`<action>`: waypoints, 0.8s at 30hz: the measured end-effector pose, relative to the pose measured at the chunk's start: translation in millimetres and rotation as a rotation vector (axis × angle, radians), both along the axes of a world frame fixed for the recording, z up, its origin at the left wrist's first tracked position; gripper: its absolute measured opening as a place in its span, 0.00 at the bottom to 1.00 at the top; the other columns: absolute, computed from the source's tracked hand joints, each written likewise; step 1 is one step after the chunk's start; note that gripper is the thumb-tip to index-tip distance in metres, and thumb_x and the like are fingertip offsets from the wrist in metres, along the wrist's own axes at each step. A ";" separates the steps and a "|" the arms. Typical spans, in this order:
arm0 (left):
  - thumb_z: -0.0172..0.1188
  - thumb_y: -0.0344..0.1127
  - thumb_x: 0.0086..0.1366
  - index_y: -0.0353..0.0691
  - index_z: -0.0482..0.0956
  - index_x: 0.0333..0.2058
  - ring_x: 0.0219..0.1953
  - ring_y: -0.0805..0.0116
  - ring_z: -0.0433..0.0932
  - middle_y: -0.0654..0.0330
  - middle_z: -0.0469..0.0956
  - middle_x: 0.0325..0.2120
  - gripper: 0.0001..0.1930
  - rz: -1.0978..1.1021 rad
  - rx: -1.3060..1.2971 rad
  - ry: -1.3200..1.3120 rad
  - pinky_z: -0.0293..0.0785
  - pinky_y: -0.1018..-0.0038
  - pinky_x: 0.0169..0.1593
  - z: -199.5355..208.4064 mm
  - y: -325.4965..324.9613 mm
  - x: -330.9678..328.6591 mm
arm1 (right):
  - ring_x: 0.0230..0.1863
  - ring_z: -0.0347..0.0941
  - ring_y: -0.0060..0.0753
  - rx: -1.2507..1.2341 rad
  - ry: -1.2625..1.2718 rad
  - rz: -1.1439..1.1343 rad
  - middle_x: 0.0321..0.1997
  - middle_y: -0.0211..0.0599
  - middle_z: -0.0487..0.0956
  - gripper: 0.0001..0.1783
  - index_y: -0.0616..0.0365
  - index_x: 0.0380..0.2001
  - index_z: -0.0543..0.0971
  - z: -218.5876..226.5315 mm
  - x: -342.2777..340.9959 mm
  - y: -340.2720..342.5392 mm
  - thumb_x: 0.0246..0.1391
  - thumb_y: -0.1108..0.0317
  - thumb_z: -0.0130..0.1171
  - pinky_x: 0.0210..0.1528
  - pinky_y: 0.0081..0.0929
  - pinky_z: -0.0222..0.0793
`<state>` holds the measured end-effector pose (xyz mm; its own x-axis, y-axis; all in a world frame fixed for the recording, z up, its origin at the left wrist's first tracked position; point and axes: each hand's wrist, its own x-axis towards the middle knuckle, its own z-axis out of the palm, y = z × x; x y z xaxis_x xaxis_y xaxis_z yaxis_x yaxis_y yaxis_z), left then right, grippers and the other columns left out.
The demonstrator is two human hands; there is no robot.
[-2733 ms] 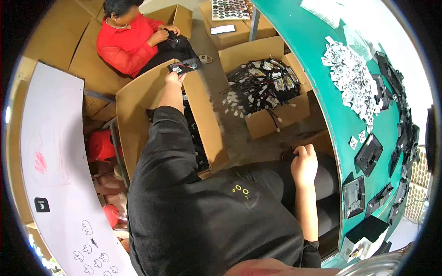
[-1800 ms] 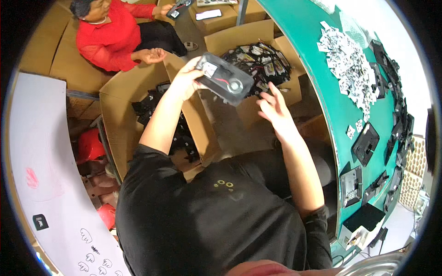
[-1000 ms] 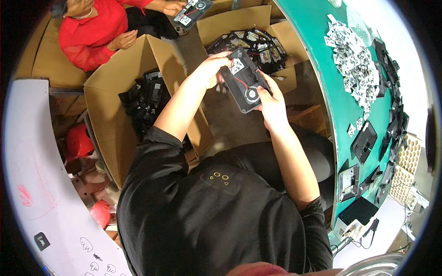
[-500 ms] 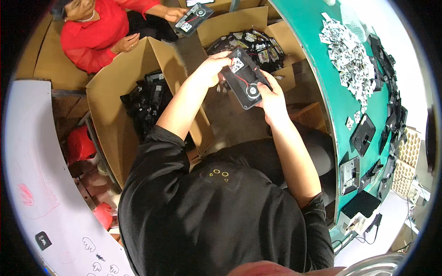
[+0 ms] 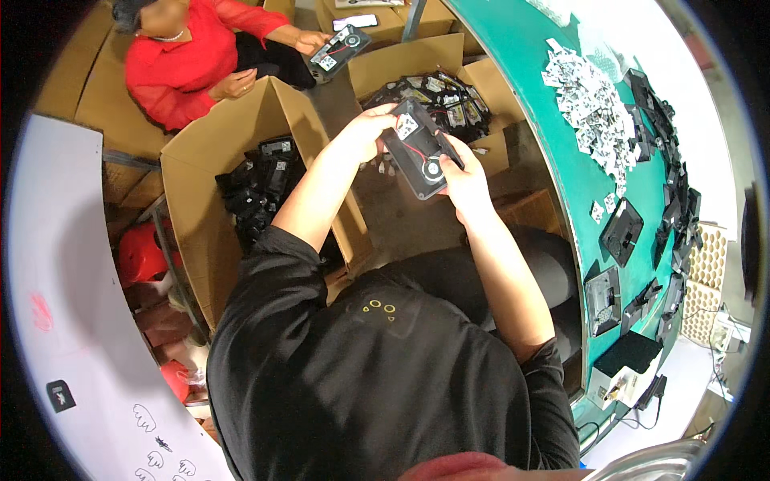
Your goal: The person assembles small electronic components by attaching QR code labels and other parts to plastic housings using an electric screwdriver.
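Both hands had closed on the flat black rectangular plastic panel with a red wire and a small round speaker (image 5: 419, 149), which I had lifted out of the open brown cardboard box of black parts (image 5: 241, 172) on my left only moments earlier. My left hand (image 5: 370, 128) gripped its far end, fingers clenched over the edge; my right hand (image 5: 464, 172) held the near end from below. It sat raised before me, level with the green bench (image 5: 561, 160), turned inner side up, so I judged the inspection under way.

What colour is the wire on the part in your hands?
Red, running across the black part, seen in the head view.
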<state>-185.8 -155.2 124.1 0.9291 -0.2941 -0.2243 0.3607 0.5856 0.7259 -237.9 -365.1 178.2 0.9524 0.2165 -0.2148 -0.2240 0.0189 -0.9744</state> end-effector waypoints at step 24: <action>0.46 0.30 0.65 0.41 0.72 0.45 0.39 0.64 0.78 0.60 0.77 0.39 0.11 0.653 0.132 0.238 0.79 0.63 0.43 -62.0 148.6 -2.5 | 0.38 0.75 0.25 -0.605 -0.266 0.248 0.39 0.41 0.79 0.19 0.58 0.50 0.76 8.5 -30.1 -119.4 0.53 0.71 0.58 0.43 0.22 0.70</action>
